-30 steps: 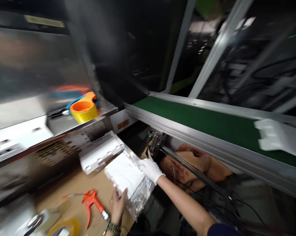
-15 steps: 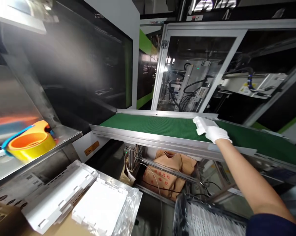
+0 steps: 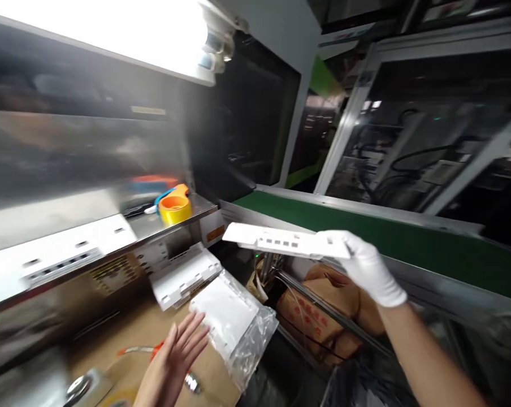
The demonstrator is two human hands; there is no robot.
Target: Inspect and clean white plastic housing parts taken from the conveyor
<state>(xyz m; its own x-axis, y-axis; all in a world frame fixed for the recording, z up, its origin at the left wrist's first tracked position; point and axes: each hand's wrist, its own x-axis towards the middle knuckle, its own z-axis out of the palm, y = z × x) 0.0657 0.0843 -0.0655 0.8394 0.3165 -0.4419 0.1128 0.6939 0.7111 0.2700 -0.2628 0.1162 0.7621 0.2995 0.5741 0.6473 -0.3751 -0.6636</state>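
Observation:
My right hand (image 3: pixel 368 268), in a white glove, grips the right end of a long white plastic part (image 3: pixel 281 240) with a row of small square holes. The part is raised in front of the green conveyor belt (image 3: pixel 366 226). Bare and with its fingers spread, my left hand (image 3: pixel 174 353) is over the cardboard at the lower left, holding nothing. Just beyond its fingertips lies a flat white panel (image 3: pixel 225 314) on clear plastic wrap (image 3: pixel 253 345). Another white panel (image 3: pixel 185 277) rests beside that one.
A steel shelf at the left bears a white panel (image 3: pixel 69 251) and a yellow tape roll (image 3: pixel 174 209). An orange-handled tool (image 3: pixel 156 349) lies near my left hand. Brown sacks (image 3: pixel 315 305) sit under the conveyor, and a bright lamp hangs above.
The view has swung left. My right hand has lifted the white part off the belt and brought it toward the left. My left hand has come into view, open.

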